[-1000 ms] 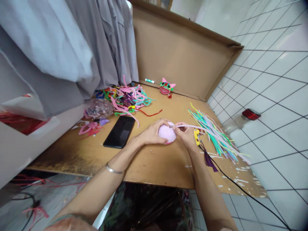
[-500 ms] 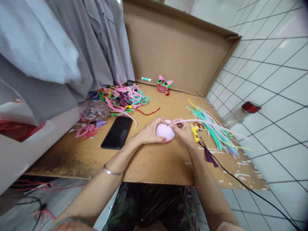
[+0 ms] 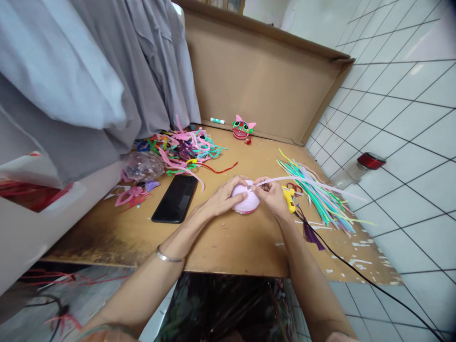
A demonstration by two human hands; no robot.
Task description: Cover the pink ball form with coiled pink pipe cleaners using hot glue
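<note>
A pale lilac dome [image 3: 245,203], its surface ringed with coiled pipe cleaner and its lower rim pink, rests on the table under my hands. My left hand [image 3: 228,194] is wrapped round its left side, with the thumb lying across the front. On the right of the dome's top, my right hand [image 3: 270,194] pinches a long lilac pipe cleaner [image 3: 302,179]. The strip's free end runs off to the right above a bundle of others. Just beside my right hand lies a yellow glue gun [image 3: 289,198] with red-handled scissors [image 3: 295,187] behind it.
Pipe cleaners [image 3: 320,194] lie in a bundle at right, near a purple tassel [image 3: 312,235] and black cord [image 3: 356,270]. A phone [image 3: 174,198] and tangled pipe cleaners [image 3: 192,145] are at left. Behind stand a lion-like head [image 3: 241,129], a glue stick [image 3: 217,121] and a cardboard wall [image 3: 263,76].
My left thumb has moved up from the dome's lower edge onto its front. My right hand keeps its pinch on the strip near the top. The view has shifted slightly.
</note>
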